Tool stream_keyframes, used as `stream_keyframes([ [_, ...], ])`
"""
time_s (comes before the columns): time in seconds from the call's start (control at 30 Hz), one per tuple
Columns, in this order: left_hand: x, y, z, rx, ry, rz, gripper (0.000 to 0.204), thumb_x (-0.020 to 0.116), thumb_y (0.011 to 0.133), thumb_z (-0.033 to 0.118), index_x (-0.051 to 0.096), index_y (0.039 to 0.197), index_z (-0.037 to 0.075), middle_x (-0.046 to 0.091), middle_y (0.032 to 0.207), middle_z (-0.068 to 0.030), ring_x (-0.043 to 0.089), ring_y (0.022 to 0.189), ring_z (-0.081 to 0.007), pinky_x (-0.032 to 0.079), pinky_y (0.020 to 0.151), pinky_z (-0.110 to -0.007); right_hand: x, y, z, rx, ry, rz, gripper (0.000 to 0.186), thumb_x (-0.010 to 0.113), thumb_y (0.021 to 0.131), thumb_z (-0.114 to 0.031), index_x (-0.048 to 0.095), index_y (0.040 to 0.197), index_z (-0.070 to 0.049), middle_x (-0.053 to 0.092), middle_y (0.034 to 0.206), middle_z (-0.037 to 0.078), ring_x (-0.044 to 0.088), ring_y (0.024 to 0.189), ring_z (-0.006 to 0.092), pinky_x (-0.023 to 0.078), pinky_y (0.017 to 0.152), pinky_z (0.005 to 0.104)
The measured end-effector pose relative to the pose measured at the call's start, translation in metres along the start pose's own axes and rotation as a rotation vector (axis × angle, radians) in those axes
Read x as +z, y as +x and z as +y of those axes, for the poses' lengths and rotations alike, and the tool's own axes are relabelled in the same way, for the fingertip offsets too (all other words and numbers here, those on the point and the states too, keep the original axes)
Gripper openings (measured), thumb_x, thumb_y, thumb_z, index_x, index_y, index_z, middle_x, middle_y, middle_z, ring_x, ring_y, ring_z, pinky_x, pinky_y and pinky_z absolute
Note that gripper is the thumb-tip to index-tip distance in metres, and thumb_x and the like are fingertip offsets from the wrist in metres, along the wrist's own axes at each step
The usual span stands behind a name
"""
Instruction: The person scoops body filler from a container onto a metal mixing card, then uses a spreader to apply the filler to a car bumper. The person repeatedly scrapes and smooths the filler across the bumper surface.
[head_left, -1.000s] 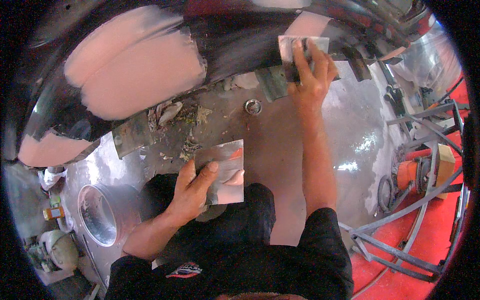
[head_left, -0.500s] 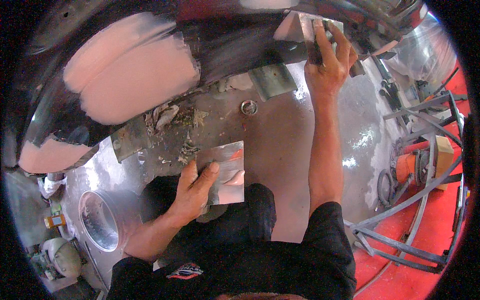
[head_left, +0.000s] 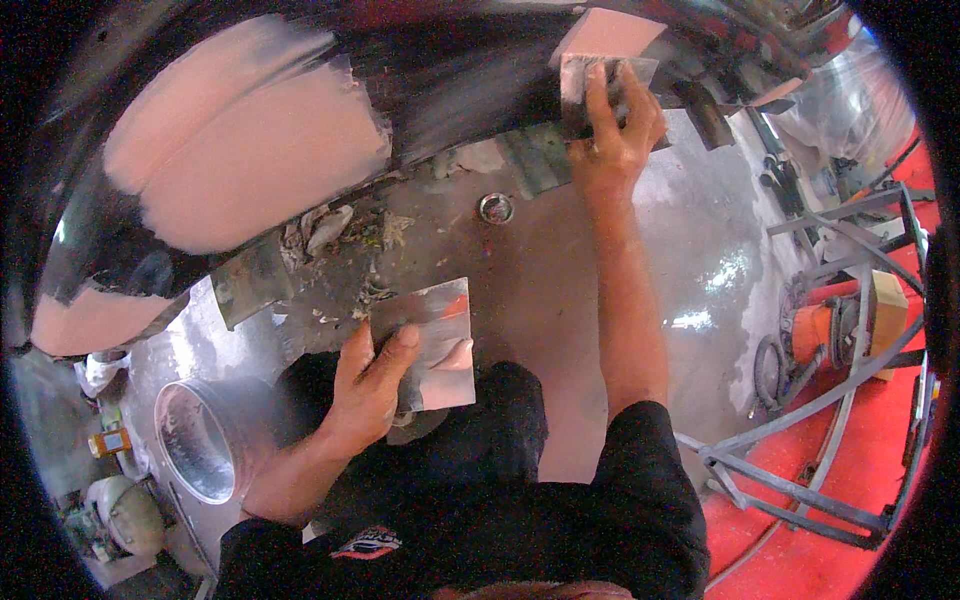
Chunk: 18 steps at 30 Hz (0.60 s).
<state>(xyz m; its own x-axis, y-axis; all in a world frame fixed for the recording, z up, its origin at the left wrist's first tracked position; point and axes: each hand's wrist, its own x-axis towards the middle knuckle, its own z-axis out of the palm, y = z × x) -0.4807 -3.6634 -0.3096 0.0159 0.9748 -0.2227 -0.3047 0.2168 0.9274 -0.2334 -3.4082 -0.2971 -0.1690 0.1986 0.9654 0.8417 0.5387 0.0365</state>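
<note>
- On my feed, the right hand (head_left: pixel 622 140) reached high on a nearly straight arm, fingers spread over the thin square metal plate (head_left: pixel 574 84) it gripped.
- That plate overlapped the lower edge of a small pink patch (head_left: pixel 608 32) on a curved black panel (head_left: pixel 460 100); I couldn't tell whether it touched.
- Lower, elbow bent, the left hand (head_left: pixel 372 385) clasped a shiny square metal sheet (head_left: pixel 428 318), thumb on top, bearing pink paste (head_left: pixel 457 357).
- Beyond, I saw a silvery cylindrical bucket (head_left: pixel 258 435) near the left forearm.

Floor (head_left: pixel 545 290) glare, dark fisheye edges, grain
</note>
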Motion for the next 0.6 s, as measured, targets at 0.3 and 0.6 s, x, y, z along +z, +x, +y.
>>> stream_keyframes([
  [0.3, 0.007, 0.003, -0.006, 0.063, 0.026, -0.04, 0.034, 0.054, 0.103, 0.021, 0.053, 0.127, -0.002, 0.063, 0.116, -0.0085, 0.057, 0.104, -0.0149, 0.046, 0.094, -0.032, -0.035, 0.025, -0.014, 0.048, 0.013, -0.034, 0.067, 0.06, 0.06, 0.002, 0.07, 0.124, -0.015, 0.063, 0.124, 0.011, 0.057, 0.11, 0.029, 0.037, 0.101, 0.041],
  [0.6, 0.013, 0.0, 0.003, 0.108, 0.095, -0.026, 0.034, 0.052, 0.103, 0.019, 0.052, 0.129, -0.003, 0.065, 0.113, -0.0087, 0.061, 0.102, -0.017, 0.05, 0.092, -0.034, -0.024, 0.067, -0.007, -0.027, 0.001, 0.07, 0.053, 0.077, 0.07, -0.015, 0.071, 0.123, -0.023, 0.06, 0.126, 0.009, 0.053, 0.11, 0.0335, 0.04, 0.098, 0.0451],
])
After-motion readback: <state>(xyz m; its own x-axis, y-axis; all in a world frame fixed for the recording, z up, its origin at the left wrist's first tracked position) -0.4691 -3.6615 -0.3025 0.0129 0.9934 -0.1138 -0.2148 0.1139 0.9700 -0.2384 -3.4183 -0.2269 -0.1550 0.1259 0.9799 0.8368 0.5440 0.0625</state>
